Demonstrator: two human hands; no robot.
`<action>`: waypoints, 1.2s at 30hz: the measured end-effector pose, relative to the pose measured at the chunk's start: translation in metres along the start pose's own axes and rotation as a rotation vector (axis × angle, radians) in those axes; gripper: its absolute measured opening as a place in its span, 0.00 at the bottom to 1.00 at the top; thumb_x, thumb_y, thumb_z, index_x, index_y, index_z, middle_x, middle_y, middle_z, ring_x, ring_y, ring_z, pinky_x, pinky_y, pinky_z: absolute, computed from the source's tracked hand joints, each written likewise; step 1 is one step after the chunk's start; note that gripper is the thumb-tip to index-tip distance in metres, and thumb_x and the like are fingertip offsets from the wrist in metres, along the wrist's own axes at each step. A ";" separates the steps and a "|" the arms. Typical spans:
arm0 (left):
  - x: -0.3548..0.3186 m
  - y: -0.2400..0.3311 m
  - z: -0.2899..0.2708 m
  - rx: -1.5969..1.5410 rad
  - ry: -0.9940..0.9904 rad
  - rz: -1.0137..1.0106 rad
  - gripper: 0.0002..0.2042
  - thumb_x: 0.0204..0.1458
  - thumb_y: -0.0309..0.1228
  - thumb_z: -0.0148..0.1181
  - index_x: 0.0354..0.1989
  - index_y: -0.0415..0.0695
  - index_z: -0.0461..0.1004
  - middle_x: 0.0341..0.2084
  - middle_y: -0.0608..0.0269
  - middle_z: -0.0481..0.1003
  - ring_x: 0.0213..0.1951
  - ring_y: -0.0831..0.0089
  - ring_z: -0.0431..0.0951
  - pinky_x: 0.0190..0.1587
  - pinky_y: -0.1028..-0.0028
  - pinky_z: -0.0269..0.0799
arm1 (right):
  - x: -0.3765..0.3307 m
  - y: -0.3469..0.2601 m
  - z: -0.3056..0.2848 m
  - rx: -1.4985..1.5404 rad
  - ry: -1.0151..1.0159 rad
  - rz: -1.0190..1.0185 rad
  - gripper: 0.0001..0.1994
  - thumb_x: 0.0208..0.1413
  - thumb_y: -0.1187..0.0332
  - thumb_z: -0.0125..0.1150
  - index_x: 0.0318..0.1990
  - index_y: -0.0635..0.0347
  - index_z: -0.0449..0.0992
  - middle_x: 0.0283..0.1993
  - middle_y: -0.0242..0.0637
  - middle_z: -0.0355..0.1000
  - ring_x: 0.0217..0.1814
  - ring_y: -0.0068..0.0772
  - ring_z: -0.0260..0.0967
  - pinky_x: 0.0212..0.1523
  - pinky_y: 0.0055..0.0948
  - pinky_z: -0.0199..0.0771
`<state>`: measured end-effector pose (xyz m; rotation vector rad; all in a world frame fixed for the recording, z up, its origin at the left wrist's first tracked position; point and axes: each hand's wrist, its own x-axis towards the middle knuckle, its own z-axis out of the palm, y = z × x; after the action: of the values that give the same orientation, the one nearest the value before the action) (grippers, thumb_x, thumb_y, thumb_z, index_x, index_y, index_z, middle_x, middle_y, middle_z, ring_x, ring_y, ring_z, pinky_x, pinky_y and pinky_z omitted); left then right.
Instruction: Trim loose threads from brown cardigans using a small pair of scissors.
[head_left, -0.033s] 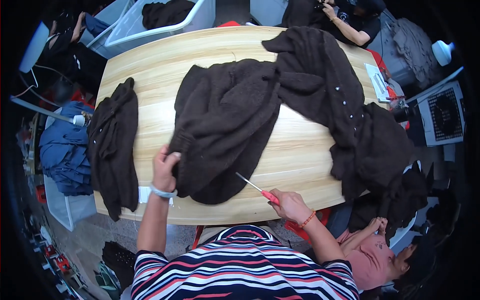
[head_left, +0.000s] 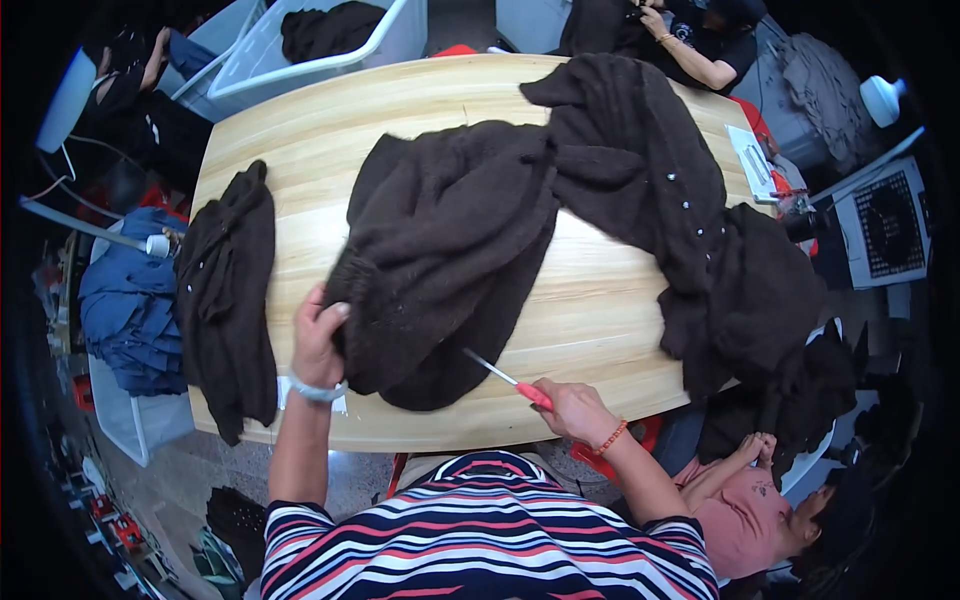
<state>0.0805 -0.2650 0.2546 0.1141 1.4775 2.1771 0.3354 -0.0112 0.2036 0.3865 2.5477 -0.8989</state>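
A dark brown knitted garment (head_left: pixel 450 215) lies loosely spread over the middle of the wooden table (head_left: pixel 590 350). My left hand (head_left: pixel 318 338) is closed on its ribbed edge at the lower left, thumb on top. In my right hand (head_left: pixel 578 412), near the front edge, is a red-handled tool (head_left: pixel 534 396) with a thin metal shaft. Its tip points up and left, over or at the garment's lower part; I cannot tell whether it touches the cloth or what shape the tip has.
Another dark buttoned knit (head_left: pixel 228 300) lies along the table's left side. More dark knits (head_left: pixel 690 220) with shiny buttons cover the right side and hang off it. Bins stand around, one with blue garments (head_left: pixel 135 300). A person in pink (head_left: pixel 740 520) sits at the lower right; others work beyond.
My left hand has moved slightly left and up, drawing the garment's ribbed edge along. My right hand and the tool have shifted a little to the left.
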 end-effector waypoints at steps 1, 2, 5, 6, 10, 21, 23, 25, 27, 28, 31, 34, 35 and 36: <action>-0.007 0.029 0.037 0.016 -0.092 0.052 0.23 0.49 0.27 0.56 0.54 0.30 0.66 0.46 0.53 0.75 0.45 0.69 0.76 0.52 0.71 0.71 | 0.001 0.002 0.000 -0.004 -0.016 -0.030 0.13 0.55 0.62 0.59 0.47 0.52 0.73 0.31 0.48 0.75 0.35 0.54 0.74 0.37 0.48 0.73; -0.017 0.044 0.066 0.001 -0.124 0.092 0.30 0.47 0.31 0.58 0.59 0.29 0.62 0.49 0.51 0.74 0.48 0.66 0.76 0.54 0.70 0.70 | 0.001 0.002 -0.001 -0.008 -0.020 -0.041 0.13 0.55 0.63 0.59 0.47 0.51 0.73 0.33 0.48 0.76 0.37 0.54 0.74 0.38 0.48 0.73; -0.069 0.051 0.074 0.556 -0.173 0.390 0.29 0.48 0.32 0.63 0.57 0.31 0.63 0.48 0.51 0.73 0.47 0.64 0.76 0.52 0.68 0.72 | 0.025 -0.035 -0.010 0.037 -0.050 -0.306 0.16 0.54 0.66 0.56 0.50 0.57 0.72 0.33 0.48 0.76 0.37 0.56 0.75 0.37 0.49 0.74; -0.101 0.063 0.096 0.570 0.033 0.186 0.26 0.47 0.32 0.65 0.53 0.32 0.66 0.45 0.53 0.74 0.43 0.65 0.77 0.48 0.70 0.73 | 0.040 -0.025 0.015 -0.079 0.072 -0.523 0.18 0.57 0.64 0.53 0.55 0.58 0.71 0.42 0.48 0.76 0.46 0.50 0.74 0.48 0.45 0.73; -0.082 0.037 0.110 0.503 -0.344 0.284 0.29 0.46 0.35 0.67 0.55 0.32 0.65 0.47 0.53 0.74 0.47 0.65 0.76 0.51 0.69 0.70 | 0.015 0.012 -0.025 -0.176 0.465 -0.361 0.19 0.58 0.64 0.51 0.56 0.58 0.70 0.45 0.47 0.75 0.50 0.48 0.73 0.51 0.43 0.71; -0.018 -0.002 0.331 0.251 -0.824 0.187 0.23 0.46 0.38 0.63 0.46 0.35 0.69 0.36 0.65 0.72 0.39 0.77 0.73 0.46 0.77 0.67 | -0.127 0.136 -0.259 -0.564 1.217 0.092 0.21 0.63 0.60 0.45 0.61 0.56 0.67 0.59 0.44 0.68 0.64 0.41 0.62 0.66 0.39 0.58; -0.003 -0.017 0.398 0.154 -0.890 0.275 0.16 0.51 0.29 0.59 0.47 0.36 0.69 0.38 0.66 0.72 0.42 0.78 0.70 0.49 0.78 0.64 | -0.167 0.152 -0.326 -0.582 1.227 0.098 0.24 0.61 0.55 0.49 0.60 0.59 0.67 0.61 0.45 0.66 0.65 0.41 0.60 0.66 0.40 0.57; 0.007 -0.045 0.464 0.018 -0.967 0.341 0.13 0.53 0.28 0.61 0.45 0.37 0.70 0.36 0.67 0.72 0.40 0.79 0.70 0.46 0.78 0.65 | -0.201 0.218 -0.363 -1.124 1.194 0.356 0.30 0.59 0.50 0.49 0.63 0.60 0.64 0.65 0.48 0.62 0.68 0.45 0.56 0.68 0.38 0.53; 0.021 -0.075 0.505 0.041 -0.947 0.395 0.12 0.52 0.28 0.62 0.42 0.37 0.71 0.33 0.68 0.73 0.38 0.79 0.70 0.44 0.78 0.66 | -0.200 0.193 -0.385 -0.844 0.954 0.623 0.31 0.60 0.50 0.49 0.66 0.59 0.60 0.69 0.45 0.57 0.71 0.41 0.50 0.71 0.33 0.48; 0.024 -0.093 0.518 0.036 -0.948 0.356 0.11 0.52 0.28 0.63 0.40 0.37 0.72 0.31 0.68 0.73 0.36 0.79 0.70 0.43 0.78 0.67 | -0.203 0.190 -0.392 -0.584 0.693 0.899 0.33 0.61 0.49 0.49 0.69 0.57 0.55 0.72 0.42 0.52 0.75 0.38 0.45 0.73 0.29 0.42; 0.009 -0.171 0.551 0.093 -0.972 0.313 0.10 0.51 0.26 0.63 0.38 0.36 0.71 0.29 0.66 0.74 0.34 0.79 0.71 0.42 0.78 0.68 | -0.238 0.352 -0.298 -0.479 1.107 0.698 0.33 0.62 0.49 0.47 0.70 0.58 0.53 0.74 0.43 0.47 0.76 0.39 0.44 0.73 0.29 0.43; 0.037 -0.250 0.507 0.396 -0.852 0.406 0.12 0.49 0.30 0.63 0.39 0.37 0.72 0.28 0.60 0.75 0.32 0.74 0.74 0.41 0.74 0.71 | -0.188 0.300 -0.216 -0.084 0.779 0.933 0.29 0.60 0.54 0.49 0.65 0.59 0.62 0.65 0.52 0.62 0.68 0.51 0.59 0.66 0.39 0.60; 0.027 -0.273 0.500 0.459 -0.920 0.215 0.12 0.50 0.29 0.64 0.40 0.38 0.72 0.29 0.62 0.75 0.34 0.75 0.74 0.42 0.74 0.71 | -0.203 0.313 -0.185 -0.013 0.723 0.970 0.24 0.56 0.57 0.53 0.59 0.58 0.69 0.52 0.55 0.72 0.57 0.59 0.68 0.57 0.46 0.69; 0.031 -0.290 0.478 0.548 -0.923 0.020 0.12 0.50 0.29 0.64 0.41 0.38 0.72 0.31 0.65 0.75 0.37 0.77 0.74 0.43 0.75 0.72 | -0.197 0.292 -0.162 0.053 0.767 0.985 0.22 0.53 0.61 0.55 0.55 0.58 0.70 0.46 0.57 0.74 0.51 0.62 0.70 0.50 0.49 0.71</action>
<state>0.3195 0.2359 0.1845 1.1413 1.4046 1.3177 0.5745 0.2895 0.2541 2.0781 2.3593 -0.4445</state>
